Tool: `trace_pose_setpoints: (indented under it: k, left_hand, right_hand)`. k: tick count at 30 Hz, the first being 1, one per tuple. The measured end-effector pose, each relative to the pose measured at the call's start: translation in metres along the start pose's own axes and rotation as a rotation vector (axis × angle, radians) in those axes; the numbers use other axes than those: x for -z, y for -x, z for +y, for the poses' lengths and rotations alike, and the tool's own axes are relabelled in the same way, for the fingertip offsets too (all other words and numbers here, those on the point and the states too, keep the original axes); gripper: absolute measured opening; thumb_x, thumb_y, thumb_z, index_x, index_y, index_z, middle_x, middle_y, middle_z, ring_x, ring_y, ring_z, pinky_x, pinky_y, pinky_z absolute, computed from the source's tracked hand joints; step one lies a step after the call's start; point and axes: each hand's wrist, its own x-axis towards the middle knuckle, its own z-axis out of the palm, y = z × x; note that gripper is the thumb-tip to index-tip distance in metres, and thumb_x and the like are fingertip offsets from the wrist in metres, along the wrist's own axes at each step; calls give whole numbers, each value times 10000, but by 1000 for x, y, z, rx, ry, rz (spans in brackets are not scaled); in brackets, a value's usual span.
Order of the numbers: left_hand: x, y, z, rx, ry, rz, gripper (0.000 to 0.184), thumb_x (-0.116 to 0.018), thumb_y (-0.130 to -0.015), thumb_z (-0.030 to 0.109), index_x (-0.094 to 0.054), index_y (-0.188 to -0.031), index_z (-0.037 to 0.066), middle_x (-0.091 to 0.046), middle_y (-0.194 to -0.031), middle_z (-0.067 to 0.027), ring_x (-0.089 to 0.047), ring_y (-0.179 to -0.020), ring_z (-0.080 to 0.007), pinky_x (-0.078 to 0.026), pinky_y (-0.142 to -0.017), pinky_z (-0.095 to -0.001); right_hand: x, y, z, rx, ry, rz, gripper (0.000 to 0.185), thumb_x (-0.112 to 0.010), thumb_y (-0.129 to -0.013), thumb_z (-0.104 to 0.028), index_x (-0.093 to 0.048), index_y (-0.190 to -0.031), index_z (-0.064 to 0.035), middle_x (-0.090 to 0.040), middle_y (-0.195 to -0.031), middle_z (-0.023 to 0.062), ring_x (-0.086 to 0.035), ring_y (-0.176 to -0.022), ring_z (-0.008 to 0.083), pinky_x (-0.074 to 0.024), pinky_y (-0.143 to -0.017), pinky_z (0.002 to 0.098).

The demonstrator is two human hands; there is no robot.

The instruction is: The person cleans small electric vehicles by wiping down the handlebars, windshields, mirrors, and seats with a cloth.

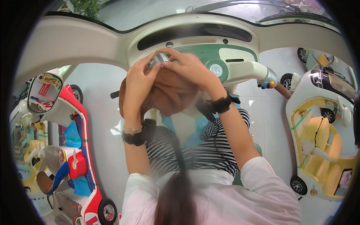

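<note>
A brown cloth (pixel 168 92) hangs bunched below my two hands in front of the cream and green dashboard. A small silver piece (pixel 160 58) sits between my fingertips at the upper edge of the cloth. My left hand (pixel 140 75) has its fingers and thumb curled round the left side of this piece. From the right, my right hand (pixel 189 69) pinches at it, thumb and fingertips touching it. Black straps circle both wrists. Part of the cloth lies behind my left wrist. Just right of my hands is the round green steering hub (pixel 216 70).
A cream handlebar (pixel 245 71) with a grey and brown grip extends right. A side mirror (pixel 45 92) is at the left. A red and white vehicle (pixel 92 150) stands left, a cream and yellow one (pixel 296 108) right. Striped trousers show below the cloth.
</note>
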Motion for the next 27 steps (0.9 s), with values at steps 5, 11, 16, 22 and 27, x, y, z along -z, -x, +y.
trace_pose_setpoints:
  k: [5, 11, 16, 22, 27]
  left_hand:
    - [-10, -8, -12, 80, 28, 89, 365, -603, -966, 345, -721, -1172, 69, -713, -1140, -166, -662, -1052, -348, -492, -930, -395]
    - [-12, -23, -31, 170, 165, -1, 378, -606, -956, 372, -730, -1136, 63, -741, -1007, -144, -684, -976, -284, -486, -898, -354]
    - [-6, -27, -28, 217, 270, -82, 409, -600, -955, 430, -737, -1120, 81, -731, -920, -114, -664, -910, -209, -484, -856, -304]
    - [-17, -23, -23, 235, 53, 78, 448, -557, -975, 473, -744, -1089, 83, -729, -879, -130, -682, -870, -281, -498, -831, -356]
    - [-14, -17, -10, 238, -120, 158, 469, -460, -1018, 406, -740, -1021, 30, -729, -925, -184, -674, -913, -383, -499, -845, -436]
  right_hand:
    - [-2, -1, -3, -105, -41, 33, 460, -527, -979, -494, -648, -1288, -176, -732, -1032, 158, -671, -1021, 371, -517, -895, 438]
    - [-2, -9, -6, -222, 1, 12, 498, -508, -947, -550, -742, -1131, -150, -733, -1054, 135, -672, -1002, 328, -514, -892, 389]
    - [-2, -21, 8, -250, -97, -41, 519, -517, -921, -566, -753, -1099, -139, -737, -1033, 121, -674, -997, 320, -512, -886, 371]
    - [-8, -18, -7, -353, 62, 89, 577, -513, -905, -627, -770, -1037, -128, -741, -992, 124, -687, -977, 325, -526, -863, 397]
    - [-10, -14, -9, -302, 99, 132, 567, -554, -893, -632, -780, -983, -120, -742, -955, 136, -696, -959, 334, -536, -853, 415]
